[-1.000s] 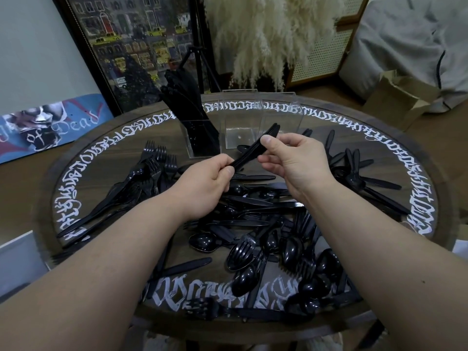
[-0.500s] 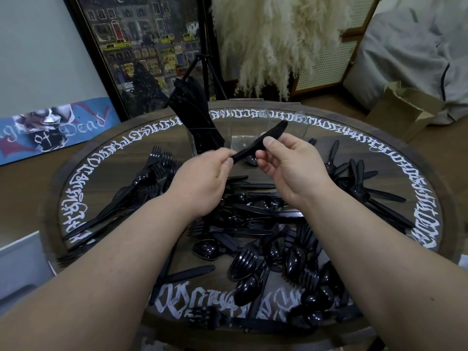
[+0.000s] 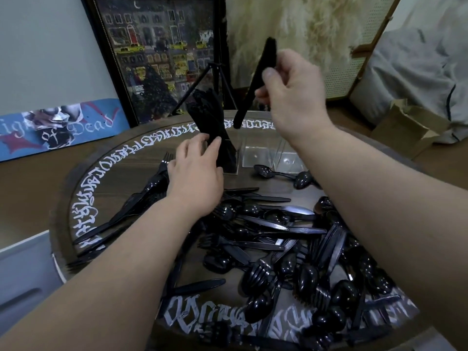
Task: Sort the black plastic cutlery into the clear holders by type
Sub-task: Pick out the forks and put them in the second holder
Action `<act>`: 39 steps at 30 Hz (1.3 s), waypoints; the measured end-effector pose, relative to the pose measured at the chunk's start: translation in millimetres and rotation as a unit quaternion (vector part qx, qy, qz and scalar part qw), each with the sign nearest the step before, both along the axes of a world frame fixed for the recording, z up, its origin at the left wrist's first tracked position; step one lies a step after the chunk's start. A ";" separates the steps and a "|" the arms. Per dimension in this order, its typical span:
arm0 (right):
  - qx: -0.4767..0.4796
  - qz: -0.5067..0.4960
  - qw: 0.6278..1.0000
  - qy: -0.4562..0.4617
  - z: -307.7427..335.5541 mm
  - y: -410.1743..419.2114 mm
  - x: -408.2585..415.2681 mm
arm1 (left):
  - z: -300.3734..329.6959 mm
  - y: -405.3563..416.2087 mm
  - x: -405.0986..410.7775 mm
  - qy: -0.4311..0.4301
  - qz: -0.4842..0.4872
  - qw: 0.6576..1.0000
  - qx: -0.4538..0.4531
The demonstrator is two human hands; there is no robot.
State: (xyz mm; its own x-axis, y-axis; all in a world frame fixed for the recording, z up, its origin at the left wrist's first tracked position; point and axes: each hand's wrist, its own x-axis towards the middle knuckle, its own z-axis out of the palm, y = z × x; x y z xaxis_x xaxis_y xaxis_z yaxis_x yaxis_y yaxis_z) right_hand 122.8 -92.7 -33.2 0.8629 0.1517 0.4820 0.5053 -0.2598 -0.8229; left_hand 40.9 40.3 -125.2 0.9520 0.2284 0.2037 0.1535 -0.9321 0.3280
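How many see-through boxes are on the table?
3, in a row at the table's far side: left holder packed with cutlery, middle holder, right holder partly behind the right arm.

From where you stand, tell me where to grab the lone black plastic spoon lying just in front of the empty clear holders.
Pinch the black plastic spoon by its thin handle, coming from above: it lies flat, bowl left, handle pointing right.

readable text: one board only

the blue painted board (image 3: 58,127) leaning at the wall reads "of dead", with a cut-off word above it; white ornate lettering rings the round dark wooden desk (image 3: 141,158), but none can be read.
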 end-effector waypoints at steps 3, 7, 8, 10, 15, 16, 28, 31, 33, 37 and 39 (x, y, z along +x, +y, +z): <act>-0.103 0.015 0.995 -0.001 -9.6 17.6 9.0 | -2.1 4.6 0.5 -0.003 -0.011 1.000 -0.009; -0.241 0.033 0.970 0.005 -27.0 29.7 12.4 | -3.5 7.8 -0.4 -0.013 -0.023 1.000 -0.013; -0.276 0.038 0.961 0.006 -32.2 31.0 12.2 | -4.1 8.1 -0.8 -0.014 -0.025 0.999 -0.013; -0.347 0.037 0.937 -0.007 -41.9 33.9 10.9 | -4.9 8.8 -1.1 -0.014 -0.030 0.999 -0.015; -0.374 0.020 0.927 -0.022 -46.7 28.3 8.1 | -6.8 12.2 -2.3 -0.037 -0.043 0.998 -0.027; -0.349 0.013 0.937 -0.020 -47.0 21.5 6.1 | -6.8 13.3 -3.2 -0.055 -0.044 0.997 -0.033; -0.406 -0.060 0.899 0.152 -111.0 -76.3 -35.5 | -22.0 -6.0 -5.9 0.114 -0.097 0.988 0.038; -0.477 -0.040 0.868 0.136 -118.5 -81.9 -36.8 | -26.4 -9.2 -5.8 0.179 -0.085 0.978 0.064; -0.480 -0.027 0.867 0.132 -121.6 -81.8 -35.3 | -27.2 -11.0 -5.6 0.192 -0.081 0.976 0.063; -0.492 -0.006 0.861 0.126 -131.7 -79.4 -30.4 | -25.6 -11.3 -6.3 0.187 -0.071 0.978 0.052; -0.477 -0.022 0.870 0.122 -135.1 -80.0 -27.6 | -26.5 -7.8 -5.9 0.171 -0.062 0.983 0.036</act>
State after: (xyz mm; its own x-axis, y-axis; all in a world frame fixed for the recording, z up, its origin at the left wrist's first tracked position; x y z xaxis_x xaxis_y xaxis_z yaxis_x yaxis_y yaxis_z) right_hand 95.2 -172.7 -168.2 0.9368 0.3473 -0.0426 0.3189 -0.8976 -0.3042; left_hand 35.0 32.4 -151.7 0.9872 0.1037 -0.1210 0.1276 -0.9692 0.2104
